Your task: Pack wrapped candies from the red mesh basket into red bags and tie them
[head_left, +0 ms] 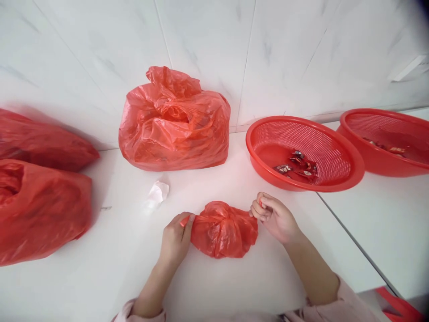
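A small filled red plastic bag (224,230) lies on the white table (110,268) between my hands. My left hand (176,239) is closed, pinching the bag's left handle. My right hand (273,217) is closed too, gripping the right handle, and the two handles are stretched apart to either side. A red mesh basket (268,134) just beyond my right hand holds a few wrapped candies (296,166).
A large stuffed red bag (174,123) stands against the marble wall. Two more big red bags (40,210) lie at the left. A second red basket (385,143) sits at the far right. A crumpled white scrap (158,193) lies near the middle. A table seam runs diagonally at the right.
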Demonstrator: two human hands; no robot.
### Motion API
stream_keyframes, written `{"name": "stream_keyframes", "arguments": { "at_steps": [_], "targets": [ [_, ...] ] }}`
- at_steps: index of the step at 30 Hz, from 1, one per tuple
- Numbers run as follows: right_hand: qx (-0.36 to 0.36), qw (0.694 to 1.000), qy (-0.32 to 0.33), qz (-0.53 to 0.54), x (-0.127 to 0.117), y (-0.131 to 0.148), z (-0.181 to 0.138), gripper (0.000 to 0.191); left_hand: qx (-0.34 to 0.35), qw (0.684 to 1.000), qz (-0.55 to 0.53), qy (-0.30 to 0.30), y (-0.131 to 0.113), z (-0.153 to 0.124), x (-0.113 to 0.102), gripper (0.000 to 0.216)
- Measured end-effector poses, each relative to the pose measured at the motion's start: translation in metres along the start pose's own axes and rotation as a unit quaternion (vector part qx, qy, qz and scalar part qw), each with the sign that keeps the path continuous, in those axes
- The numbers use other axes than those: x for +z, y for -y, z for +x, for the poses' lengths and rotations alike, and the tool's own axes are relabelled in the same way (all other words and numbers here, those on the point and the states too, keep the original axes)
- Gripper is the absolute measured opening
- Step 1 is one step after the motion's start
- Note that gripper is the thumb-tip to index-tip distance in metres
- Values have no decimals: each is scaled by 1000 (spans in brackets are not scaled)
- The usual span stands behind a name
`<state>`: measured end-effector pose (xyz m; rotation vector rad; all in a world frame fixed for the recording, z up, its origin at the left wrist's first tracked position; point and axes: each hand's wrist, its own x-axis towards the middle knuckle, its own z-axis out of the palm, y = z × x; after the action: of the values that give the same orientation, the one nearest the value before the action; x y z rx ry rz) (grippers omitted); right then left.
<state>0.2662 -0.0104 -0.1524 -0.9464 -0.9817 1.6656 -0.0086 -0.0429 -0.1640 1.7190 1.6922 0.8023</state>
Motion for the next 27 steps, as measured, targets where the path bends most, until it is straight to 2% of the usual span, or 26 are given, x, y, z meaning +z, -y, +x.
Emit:
{"name": "stream_keyframes", "arguments": {
  "at_steps": [3, 6, 10, 12, 14, 16, 17, 19, 21, 23, 27],
  "targets": [
    [23, 1000, -21, -7, -13, -9, 4, 33, 6, 1000, 28, -3, 9, -5, -3, 40],
    [43, 998, -27, -24, -27, -17, 6, 33, 17, 999, 36, 19, 14, -11, -4, 40],
    [62, 996, -13, -60, -31, -12, 6, 31, 10, 998, 21, 53, 6, -17, -18, 36],
    [54, 991, -10, -121, -21, -2, 4, 29, 16, 997, -7, 72, -7, -19, -28, 30],
    [30, 979, 5, -201, -4, 10, 2, 29, 62, 991, -47, 110, -26, -18, -36, 30],
    [2, 966, 41, -255, 19, 21, -1, 27, 108, 972, -117, 175, -46, -14, -35, 33],
    [-19, 961, 57, -271, 30, 27, -3, 25, 109, 957, -169, 208, -55, -10, -32, 34],
    [-77, 948, 62, -301, 50, 35, -8, 21, 67, 924, -290, 239, -69, -3, -21, 38],
    [-143, 927, 47, -344, 63, 42, -13, 18, 0, 900, -376, 221, -78, 5, -9, 42],
    [-187, 899, 53, -392, 70, 46, -15, 15, -34, 896, -391, 208, -81, 8, -1, 38],
    [-178, 860, 113, -465, 78, 51, -9, 15, 5, 900, -336, 277, -84, 6, 9, 24]
  ]
}}
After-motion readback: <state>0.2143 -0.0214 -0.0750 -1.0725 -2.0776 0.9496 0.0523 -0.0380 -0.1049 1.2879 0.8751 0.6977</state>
